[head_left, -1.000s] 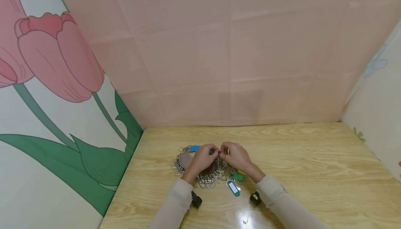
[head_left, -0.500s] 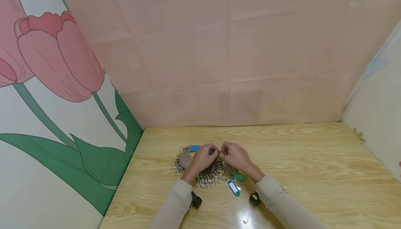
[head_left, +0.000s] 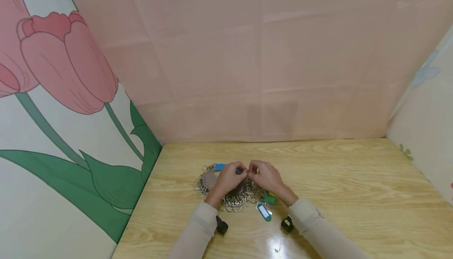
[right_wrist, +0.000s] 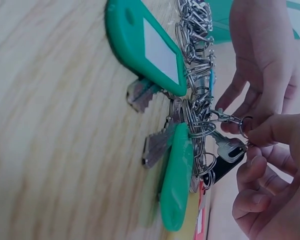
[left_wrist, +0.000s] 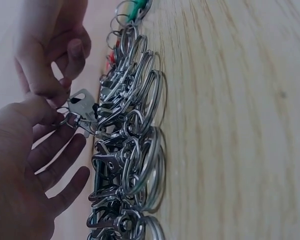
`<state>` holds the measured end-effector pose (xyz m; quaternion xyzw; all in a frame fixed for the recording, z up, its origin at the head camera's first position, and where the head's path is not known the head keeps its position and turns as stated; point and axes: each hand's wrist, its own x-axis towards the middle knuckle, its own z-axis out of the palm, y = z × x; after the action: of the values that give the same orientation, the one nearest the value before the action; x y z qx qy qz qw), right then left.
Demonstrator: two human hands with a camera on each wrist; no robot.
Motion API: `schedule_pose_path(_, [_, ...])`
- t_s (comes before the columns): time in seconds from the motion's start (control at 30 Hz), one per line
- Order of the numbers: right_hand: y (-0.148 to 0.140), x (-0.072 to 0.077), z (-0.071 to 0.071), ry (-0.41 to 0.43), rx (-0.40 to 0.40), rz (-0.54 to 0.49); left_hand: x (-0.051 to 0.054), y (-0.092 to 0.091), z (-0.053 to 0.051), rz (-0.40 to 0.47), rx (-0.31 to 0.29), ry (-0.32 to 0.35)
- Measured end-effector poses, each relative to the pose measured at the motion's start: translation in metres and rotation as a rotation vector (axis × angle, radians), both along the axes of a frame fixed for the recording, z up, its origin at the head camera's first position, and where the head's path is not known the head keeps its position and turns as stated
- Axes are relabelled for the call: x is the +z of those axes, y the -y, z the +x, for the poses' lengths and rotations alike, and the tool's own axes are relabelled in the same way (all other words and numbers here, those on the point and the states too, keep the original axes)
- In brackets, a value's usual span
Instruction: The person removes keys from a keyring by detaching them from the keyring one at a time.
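Fingertips meet as a left hand (head_left: 231, 177) and right hand (head_left: 265, 175) pinch one small ring (right_wrist: 246, 125), the left's other fingers spread, the right's curled. One silver key (left_wrist: 82, 105) hangs there, beside a clasp cluster (head_left: 236, 202) of metal loops. Two green tags (right_wrist: 135, 50) lie on the cluster's near right side; the right wrist view reveals two more keys (right_wrist: 159, 146) by them, indistinct from the head view. Wood tabletop (head_left: 354, 192) stretches wide right of the cluster, its back edge well beyond.
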<state>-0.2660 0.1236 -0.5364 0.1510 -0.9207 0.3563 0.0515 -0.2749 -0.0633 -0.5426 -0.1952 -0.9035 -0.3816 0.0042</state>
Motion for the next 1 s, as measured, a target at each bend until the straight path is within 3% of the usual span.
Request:
schedule_pose_path(0.4, [-0.0011, 0.0020, 0.0030, -0.033, 0.007, -0.023, -0.0023, 0.0017, -0.0020, 0.008, -0.025, -0.022])
schedule_pose_path(0.7, [0.0000, 0.0032, 0.0041, 0.035, -0.006, -0.020, -0.0024, 0.0016, -0.0019, 0.020, -0.017, -0.011])
schedule_pose_path(1.0, [-0.0006, 0.0012, 0.0030, 0.056, -0.018, -0.020, -0.0004, 0.0003, -0.0002, 0.025, -0.017, -0.040])
